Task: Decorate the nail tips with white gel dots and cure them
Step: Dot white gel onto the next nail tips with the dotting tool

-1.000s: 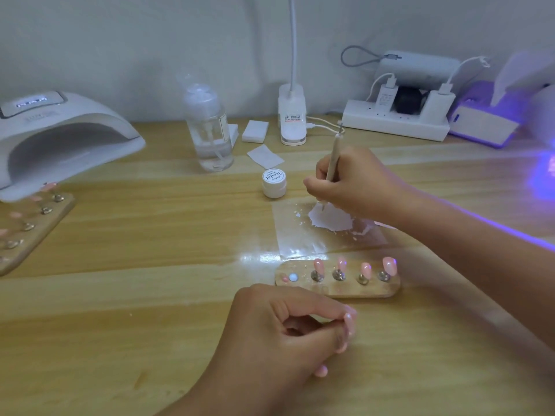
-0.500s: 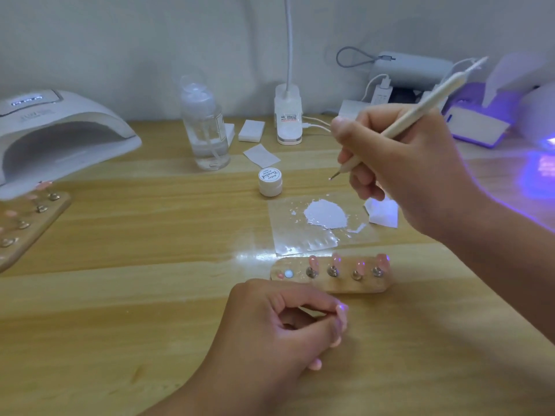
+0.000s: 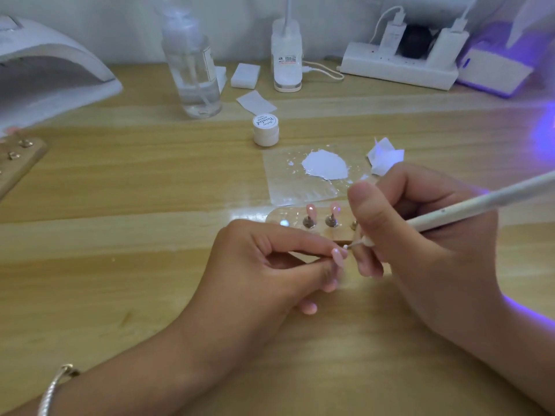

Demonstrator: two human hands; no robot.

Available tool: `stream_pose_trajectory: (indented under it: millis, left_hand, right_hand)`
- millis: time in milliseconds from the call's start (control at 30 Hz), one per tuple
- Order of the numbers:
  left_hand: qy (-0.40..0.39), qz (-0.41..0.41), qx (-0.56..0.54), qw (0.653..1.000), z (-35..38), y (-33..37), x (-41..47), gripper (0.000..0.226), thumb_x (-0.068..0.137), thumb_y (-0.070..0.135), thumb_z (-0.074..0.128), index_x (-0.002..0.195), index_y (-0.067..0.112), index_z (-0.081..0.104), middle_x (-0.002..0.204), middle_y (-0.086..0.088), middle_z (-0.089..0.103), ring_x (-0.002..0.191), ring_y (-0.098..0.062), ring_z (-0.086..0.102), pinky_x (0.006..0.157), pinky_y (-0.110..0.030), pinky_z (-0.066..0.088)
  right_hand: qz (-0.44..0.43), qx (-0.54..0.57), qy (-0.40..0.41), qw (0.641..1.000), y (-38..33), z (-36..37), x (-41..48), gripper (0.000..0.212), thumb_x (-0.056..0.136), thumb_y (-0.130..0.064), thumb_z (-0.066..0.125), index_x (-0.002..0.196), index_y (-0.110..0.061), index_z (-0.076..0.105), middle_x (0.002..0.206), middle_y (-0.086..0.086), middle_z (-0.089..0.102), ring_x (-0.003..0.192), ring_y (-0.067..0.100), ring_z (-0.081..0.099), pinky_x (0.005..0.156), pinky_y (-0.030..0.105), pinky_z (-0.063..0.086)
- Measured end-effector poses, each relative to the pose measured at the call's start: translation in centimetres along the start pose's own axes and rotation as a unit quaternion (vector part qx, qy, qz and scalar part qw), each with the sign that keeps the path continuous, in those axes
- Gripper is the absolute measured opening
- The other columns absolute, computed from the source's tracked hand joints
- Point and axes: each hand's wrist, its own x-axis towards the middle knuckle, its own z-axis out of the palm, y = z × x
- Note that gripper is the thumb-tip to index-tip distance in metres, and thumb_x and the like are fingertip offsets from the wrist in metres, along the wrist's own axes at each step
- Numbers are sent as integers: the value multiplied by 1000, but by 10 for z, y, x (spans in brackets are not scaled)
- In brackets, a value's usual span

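White dotting pen (image 3: 468, 210), aloft before, now down at pink nail tip (image 3: 338, 256)

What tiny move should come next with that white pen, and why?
Probably lower the dotting tool a touch so its point meets the pink nail tip and leaves a dot. The right hand grips the tool, a small white bead sits on its point, and that point lies right at the edge of the nail tip pinched by the left hand.
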Motion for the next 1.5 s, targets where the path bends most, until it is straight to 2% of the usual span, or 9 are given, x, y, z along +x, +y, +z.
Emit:
stream_pose_trajectory:
  millis: [100,200,333,533,1000,1133,1267,1367,1500]
  left_hand:
    - [2,-2,-3,1000,0,0,0,7,78,8,80,78,15,81,68,-9,74,63,-18,72,49,-22,51]
    - [5,3,-2,1000,0,-1,0,7,78,7,80,79,14,82,68,-9,74,63,-19,73,48,-22,52]
    - [10,8,0,1000,0,0,0,10,77,6,80,78,16,82,63,-8,73,61,-16,72,47,-22,51]
    - [7,9,8,1000,0,1,0,12,77,3,80,77,15,81,62,-9,73,57,-13,70,47,-22,52]
    - [9,10,9,1000,0,1,0,10,76,4,81,76,14,81,62,-8,73,57,-13,70,49,-20,52]
    - [8,17,17,1000,0,1,-1,13,76,3,82,75,16,81,61,-6,73,51,-8,67,55,-12,52]
    - [8,17,14,1000,0,0,0,12,78,4,81,77,16,82,63,-7,73,54,-10,68,51,-18,52]
    - [9,8,5,1000,0,-1,0,8,78,6,81,78,15,82,67,-9,74,62,-18,72,49,-22,53]
    - [23,1,-3,1000,1,-2,0,8,76,8,82,79,15,82,63,-9,73,61,-19,73,48,-23,53]
  right_hand:
    - [3,16,0,1000,5,0,0,37,90,-15,62,58,-10,46,41,4,48,37,8,51,53,9,44]
    - [4,-1,4,1000,8,0,-1,40,91,-15,63,57,-7,44,40,11,47,37,10,53,53,11,44]
    - [14,-5,10,1000,10,-1,-2,42,91,-15,64,58,-3,43,41,7,49,31,21,50,47,16,43]
    - [21,-22,6,1000,10,1,-2,40,91,-19,63,59,-1,45,41,5,53,32,19,51,42,21,40]
    - [18,-40,5,999,10,1,-3,39,92,-11,63,58,1,46,41,5,53,33,17,51,47,20,43]
    - [14,-47,9,999,10,1,-2,39,91,-11,63,57,1,46,41,6,52,33,18,50,47,22,44]
    - [15,-40,13,999,10,1,-2,41,91,-12,64,58,2,46,40,9,51,32,20,49,46,21,43]
    - [19,-24,23,999,9,-1,-1,42,92,-12,65,57,-3,43,40,8,49,30,19,50,41,18,38]
    - [9,6,39,999,4,-2,2,39,90,-17,64,56,-15,45,41,-5,50,30,22,48,42,17,36]
